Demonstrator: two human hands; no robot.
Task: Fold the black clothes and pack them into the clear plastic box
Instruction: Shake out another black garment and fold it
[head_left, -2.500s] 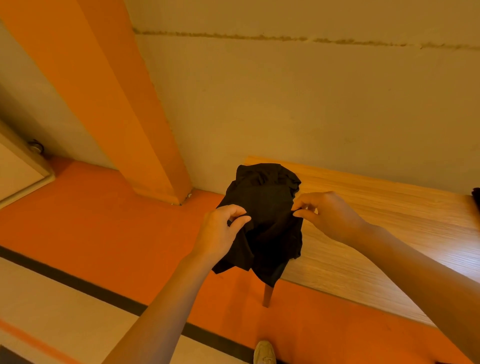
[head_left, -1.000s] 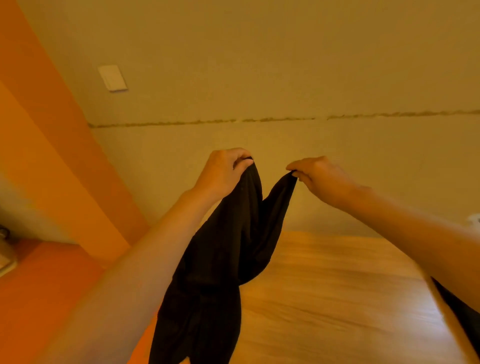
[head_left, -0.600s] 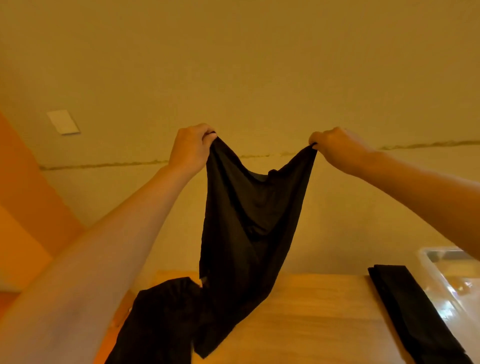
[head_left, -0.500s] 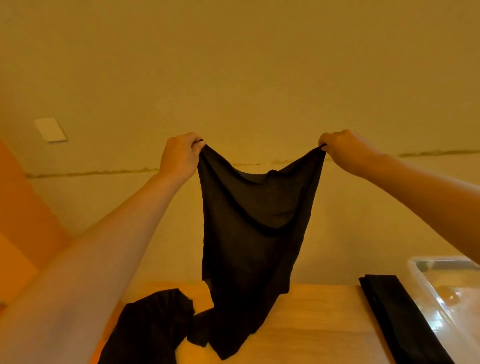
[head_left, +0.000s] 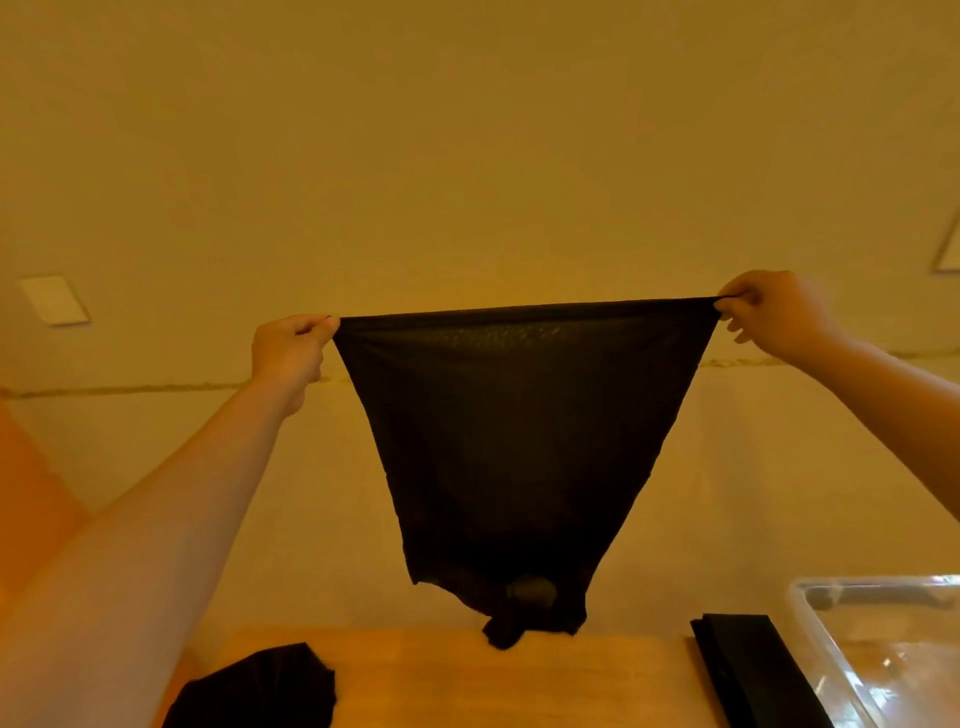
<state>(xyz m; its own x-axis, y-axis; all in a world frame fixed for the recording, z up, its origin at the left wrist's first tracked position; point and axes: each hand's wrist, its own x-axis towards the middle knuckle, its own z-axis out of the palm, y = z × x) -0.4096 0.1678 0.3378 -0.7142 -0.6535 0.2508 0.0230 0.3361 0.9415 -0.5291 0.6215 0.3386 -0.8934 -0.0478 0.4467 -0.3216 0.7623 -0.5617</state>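
Note:
A thin black garment (head_left: 519, 441) hangs in front of the wall, its top edge stretched taut and level. My left hand (head_left: 288, 353) pinches its left top corner and my right hand (head_left: 769, 317) pinches the right one. The garment's lower end dangles just above the wooden table (head_left: 467, 680). A crumpled black garment (head_left: 260, 691) lies at the table's left front. A folded black garment (head_left: 753, 675) lies next to the clear plastic box (head_left: 883, 660) at the right.
A beige wall with a light switch plate (head_left: 54, 300) fills the background behind the table. An orange wall section (head_left: 31, 493) shows at the far left. The box's inside looks see-through; its contents cannot be made out.
My hands have moved apart and pulled the garment's top edge flat and tight. Earlier it was bunched, then lifted and sagging between my hands. The view now points higher and further right.

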